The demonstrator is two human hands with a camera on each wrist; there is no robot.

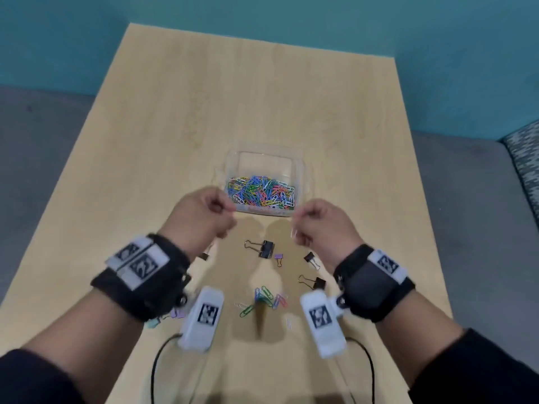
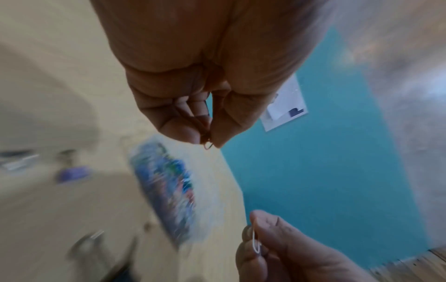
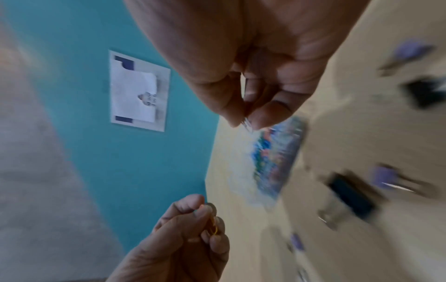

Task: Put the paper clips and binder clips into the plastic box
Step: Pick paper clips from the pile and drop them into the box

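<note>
Both hands hover near the box (image 1: 264, 182) at 12 o'clock, ready to drop; left hand (image 1: 201, 212) pinches an orange clip (image 2: 208, 145); right hand (image 1: 318, 225) a white clip (image 2: 256, 243).

Looks like an office or a recording room, not a home. A pale wood-grain table (image 1: 204, 118) is standing against a plain teal wall (image 1: 320, 21), with grey carpet (image 1: 38, 158) running along both sides. A patterned grey-and-white seat cushion (image 1: 525, 158) is showing at the right edge. A printed notice (image 3: 138, 91) is hanging on the teal wall, text too blurred to read. Stationery is lying on the table: coloured paper clips (image 1: 264, 297), black binder clips (image 1: 267, 248), a clear plastic box (image 1: 264, 158) holding more clips.
</note>
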